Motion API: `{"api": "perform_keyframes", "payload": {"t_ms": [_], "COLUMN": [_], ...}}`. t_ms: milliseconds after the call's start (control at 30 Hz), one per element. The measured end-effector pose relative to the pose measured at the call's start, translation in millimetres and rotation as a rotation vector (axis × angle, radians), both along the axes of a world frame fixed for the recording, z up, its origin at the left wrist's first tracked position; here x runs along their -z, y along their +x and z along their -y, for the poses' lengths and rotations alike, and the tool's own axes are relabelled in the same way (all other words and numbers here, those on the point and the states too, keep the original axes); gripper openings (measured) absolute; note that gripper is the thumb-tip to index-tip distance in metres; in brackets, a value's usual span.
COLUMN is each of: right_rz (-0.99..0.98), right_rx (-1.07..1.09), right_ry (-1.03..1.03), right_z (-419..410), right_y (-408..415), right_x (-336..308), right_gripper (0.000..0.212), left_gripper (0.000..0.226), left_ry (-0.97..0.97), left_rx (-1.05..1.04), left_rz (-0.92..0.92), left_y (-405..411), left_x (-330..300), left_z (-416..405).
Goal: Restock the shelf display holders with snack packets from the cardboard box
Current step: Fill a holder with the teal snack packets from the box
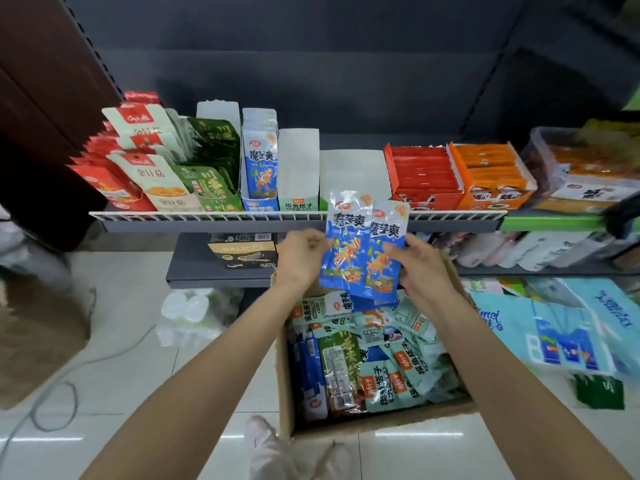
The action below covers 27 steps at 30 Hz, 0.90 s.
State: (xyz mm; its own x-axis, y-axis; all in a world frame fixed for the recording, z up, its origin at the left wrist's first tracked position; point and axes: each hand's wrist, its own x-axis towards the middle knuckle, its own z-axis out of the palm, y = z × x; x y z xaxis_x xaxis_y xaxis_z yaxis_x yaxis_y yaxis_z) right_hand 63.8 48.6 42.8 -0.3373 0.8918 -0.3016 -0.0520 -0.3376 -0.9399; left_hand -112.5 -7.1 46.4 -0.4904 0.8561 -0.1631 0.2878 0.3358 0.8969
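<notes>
You are mid-restock: your two hands hold a pair of blue packets (363, 251) up between them, above the far end of the box (381, 419) and just below the front rail (207, 216) of the shelf. Your left hand (300, 259) pinches the left edge of the pair with thumb and fingertips; your right hand (417, 268) grips the right edge, thumb across the front of the nearer packet. The two packets overlap, the right one lying in front and a little lower, so they look not yet squared.

The matching blue holder (260, 202) stands on the shelf to the left of where you hold them, between the green packets (211, 181) and an emptied white holder (298, 168). It already carries some of the same packets.

The next move, as I judge it, calls for evening the pair into one stack, carrying it up over the rail and leftward, then sliding it upright into the blue holder in front of those there. More packets lie loose in the box below your hands.
</notes>
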Motion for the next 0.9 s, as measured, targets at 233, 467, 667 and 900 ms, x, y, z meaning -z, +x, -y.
{"api": "perform_keyframes", "payload": {"t_ms": [233, 467, 667, 900], "right_rz": [0.003, 0.049, -0.087, -0.097], "right_rx": [0.038, 0.062, -0.025, -0.005], "right_ry": [0.037, 0.099, 0.078, 0.091], "right_z": [-6, -12, -26, -57], "right_y": [-18, -56, -105, -189], "right_x": [-26, -42, -54, -61], "right_gripper": [0.016, 0.049, 0.011, 0.028], "left_gripper": [0.016, 0.008, 0.011, 0.007], "left_ry": [0.082, 0.106, 0.135, 0.149], "left_rx": [-0.099, -0.048, -0.041, 0.027], "left_rz": [-0.132, -0.019, 0.064, 0.027], "left_y": [-31, -44, -80, -147], "left_x": [-36, -51, -57, -59], "left_z": [10, 14, -1, -44]}}
